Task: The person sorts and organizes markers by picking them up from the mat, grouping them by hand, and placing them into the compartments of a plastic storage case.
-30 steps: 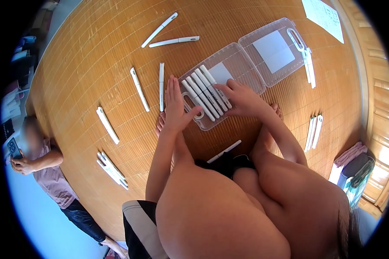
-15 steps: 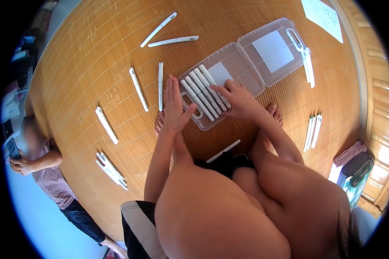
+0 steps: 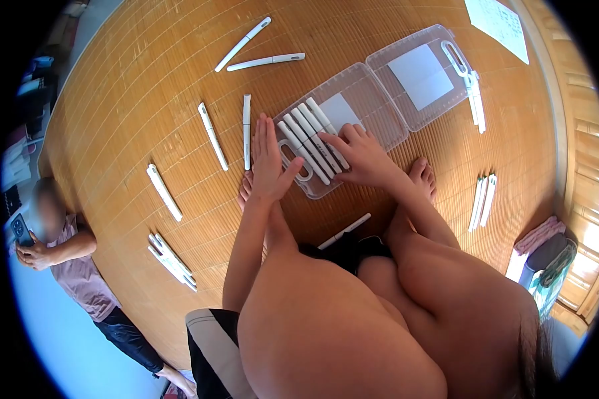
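White pens (image 3: 309, 143) are ranged side by side at a slant in the nearer half of an opened plastic case (image 3: 385, 100), viewed from the head camera. The row is flanked by two bare hands. Along the case's left edge, the left hand (image 3: 267, 169) is held flat, its fingers outstretched and released, its thumb spread over part of a white handle (image 3: 305, 174). At the row's right side, the pens are met by the right hand (image 3: 366, 157), its fingers bent; whether a pen is grasped or merely touched cannot be told.

Room is left within the case between the row and the hinge, where a pale card (image 3: 339, 110) is partly covered. A second card (image 3: 420, 76) is framed by the rim of the farther half. Off the left edge, a loose pen (image 3: 247, 132) is laid near the left fingertips, and a broad stretch of bamboo mat (image 3: 133, 100) is opened beyond it. More room is given on the right, between the right forearm and a group of pens (image 3: 482, 203). One pen (image 3: 345, 231) is lodged between the case's near edge and the body.
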Tool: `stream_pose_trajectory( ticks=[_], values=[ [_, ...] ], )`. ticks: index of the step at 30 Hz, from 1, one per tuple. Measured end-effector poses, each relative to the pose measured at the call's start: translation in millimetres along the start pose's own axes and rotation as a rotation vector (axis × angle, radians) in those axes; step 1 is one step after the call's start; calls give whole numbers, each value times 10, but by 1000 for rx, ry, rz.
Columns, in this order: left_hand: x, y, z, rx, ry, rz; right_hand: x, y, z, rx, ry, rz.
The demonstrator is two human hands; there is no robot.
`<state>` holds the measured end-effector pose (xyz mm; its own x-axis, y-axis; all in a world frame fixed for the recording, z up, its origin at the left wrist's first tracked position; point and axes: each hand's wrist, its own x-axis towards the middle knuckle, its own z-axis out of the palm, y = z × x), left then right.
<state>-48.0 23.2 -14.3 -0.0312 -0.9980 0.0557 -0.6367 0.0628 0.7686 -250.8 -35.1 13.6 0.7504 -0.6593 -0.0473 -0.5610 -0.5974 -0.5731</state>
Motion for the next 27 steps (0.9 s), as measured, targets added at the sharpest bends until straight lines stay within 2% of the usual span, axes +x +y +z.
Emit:
stream_pose_trajectory(
  ticks=[20, 22, 23, 25, 26, 27],
  values=[
    [-14, 1, 4, 18, 9, 7, -20, -142, 57, -23, 34, 124],
    [-28, -5, 8, 15, 2, 1, -85, -133, 52, 28, 164, 56],
    [-24, -20, 9, 10, 27, 11, -152, -123, 0, 24, 165, 66],
    [-6, -25, 26, -30, 111, 46, -347, -105, -161, -53, 152, -119],
    [1, -18, 18, -36, 109, 57, -450, -79, -169, -62, 157, -113],
    [-5, 2, -4, -58, 139, 82, -568, -50, -133, -51, 7, -261]
  ],
)
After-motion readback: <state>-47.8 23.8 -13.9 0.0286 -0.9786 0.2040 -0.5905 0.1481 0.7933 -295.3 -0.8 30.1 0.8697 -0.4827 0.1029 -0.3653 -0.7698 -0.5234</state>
